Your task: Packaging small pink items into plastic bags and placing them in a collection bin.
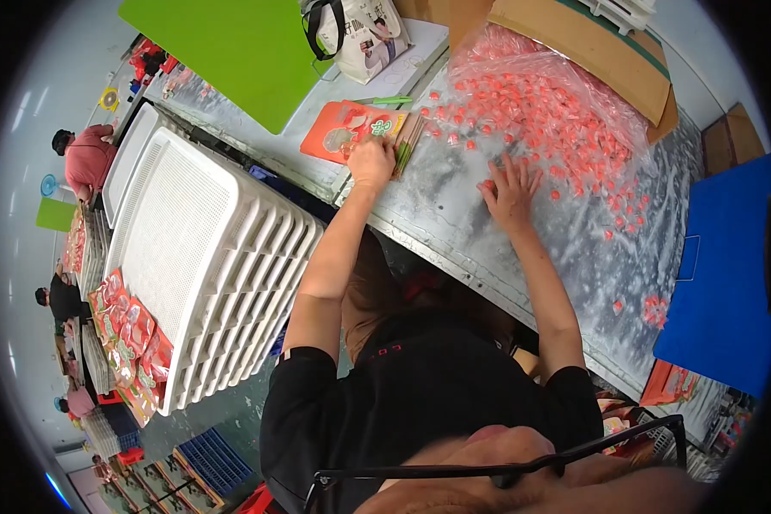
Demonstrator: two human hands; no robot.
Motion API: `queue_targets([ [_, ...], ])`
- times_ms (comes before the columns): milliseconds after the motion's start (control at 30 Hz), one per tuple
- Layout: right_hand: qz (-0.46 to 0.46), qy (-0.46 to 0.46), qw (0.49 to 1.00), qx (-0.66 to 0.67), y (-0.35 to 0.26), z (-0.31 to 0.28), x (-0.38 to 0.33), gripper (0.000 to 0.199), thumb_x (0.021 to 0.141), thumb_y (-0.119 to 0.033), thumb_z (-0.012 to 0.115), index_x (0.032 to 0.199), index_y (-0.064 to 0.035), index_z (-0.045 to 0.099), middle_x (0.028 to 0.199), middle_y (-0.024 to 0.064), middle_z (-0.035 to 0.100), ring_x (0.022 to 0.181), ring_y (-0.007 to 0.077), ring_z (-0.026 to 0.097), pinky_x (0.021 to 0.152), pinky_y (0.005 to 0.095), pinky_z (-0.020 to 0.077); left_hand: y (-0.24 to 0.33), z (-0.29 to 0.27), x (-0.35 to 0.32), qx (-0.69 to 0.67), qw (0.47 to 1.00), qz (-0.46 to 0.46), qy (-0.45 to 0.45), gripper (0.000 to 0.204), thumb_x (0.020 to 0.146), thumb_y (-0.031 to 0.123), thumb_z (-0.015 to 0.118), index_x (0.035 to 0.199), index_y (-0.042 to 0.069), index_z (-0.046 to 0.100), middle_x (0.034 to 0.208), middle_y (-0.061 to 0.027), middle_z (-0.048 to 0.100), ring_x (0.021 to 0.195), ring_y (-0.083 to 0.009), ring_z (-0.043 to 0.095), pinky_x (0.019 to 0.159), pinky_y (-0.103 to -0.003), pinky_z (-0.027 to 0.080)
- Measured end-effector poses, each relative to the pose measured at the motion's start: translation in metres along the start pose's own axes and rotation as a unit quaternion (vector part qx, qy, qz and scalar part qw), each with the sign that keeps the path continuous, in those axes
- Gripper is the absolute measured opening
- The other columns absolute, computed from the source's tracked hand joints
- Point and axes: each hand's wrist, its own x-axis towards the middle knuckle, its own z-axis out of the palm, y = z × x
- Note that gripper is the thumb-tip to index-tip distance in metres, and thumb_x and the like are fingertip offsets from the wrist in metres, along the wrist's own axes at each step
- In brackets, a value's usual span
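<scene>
My left hand (372,163) rests over the lower edge of a flat red printed pouch (324,130), its fingers curled in. What those fingers hold, if anything, is hidden. Beside that hand, the striped brown and green edges of a pouch stack (409,141) show. My right hand (512,193) lies on the metal table (441,201) with fingers spread. Near its thumb sits a small red wrapped piece (488,184). Many more red wrapped pieces (565,120) spill across the table from a clear plastic bag (604,103), beyond my right hand.
A green-handled tool (390,100) lies behind the pouch. Farther back are a white bag (368,38) and a green board (231,51). Stacked white trays (188,214) stand at left, with red filled pouches (133,334). A blue board (720,274) is at right; co-workers (90,158) are far left.
</scene>
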Motion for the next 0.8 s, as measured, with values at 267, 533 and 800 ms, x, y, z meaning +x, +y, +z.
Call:
queue_targets([
  [267, -0.2, 0.035, 0.969, 0.142, -0.081, -0.044, 0.014, 0.049, 0.081, -0.021, 0.072, 0.125, -0.0051, 0.06, 0.128, 0.0112, 0.058, 0.122, 0.0297, 0.051, 0.107, 0.0494, 0.0334, 0.067, -0.061, -0.058, -0.151, 0.985, 0.054, -0.061, 0.019, 0.081, 0.018, 0.07, 0.07, 0.002, 0.066, 0.072, -0.0189, 0.066, 0.065, -0.0345, 0.064, 0.058, -0.045, 0.05],
  [533, -0.197, 0.01, 0.963, 0.184, -0.098, -0.073, -0.026, 0.036, 0.079, -0.028, 0.072, 0.107, -0.006, 0.066, 0.091, 0.0033, 0.059, 0.087, 0.02, 0.057, 0.083, 0.0385, 0.0419, 0.088, -0.074, -0.103, -0.466, 0.858, -0.164, -0.138, 0.011, 0.082, 0.001, 0.068, 0.073, 0.0, 0.062, 0.066, 0.0005, 0.061, 0.055, -0.0057, 0.051, 0.052, -0.023, 0.041],
  [800, -0.132, -0.176, 0.882, 0.417, -0.106, -0.095, -0.025, 0.023, 0.082, -0.023, 0.066, 0.089, -0.0008, 0.067, 0.09, 0.014, 0.068, 0.091, 0.0319, 0.064, 0.084, 0.0467, 0.0475, 0.109, -0.09, -0.123, -0.348, 0.93, -0.022, -0.115, 0.014, 0.08, 0.002, 0.07, 0.072, -0.003, 0.059, 0.064, -0.0118, 0.06, 0.055, -0.0187, 0.057, 0.054, -0.032, 0.044],
])
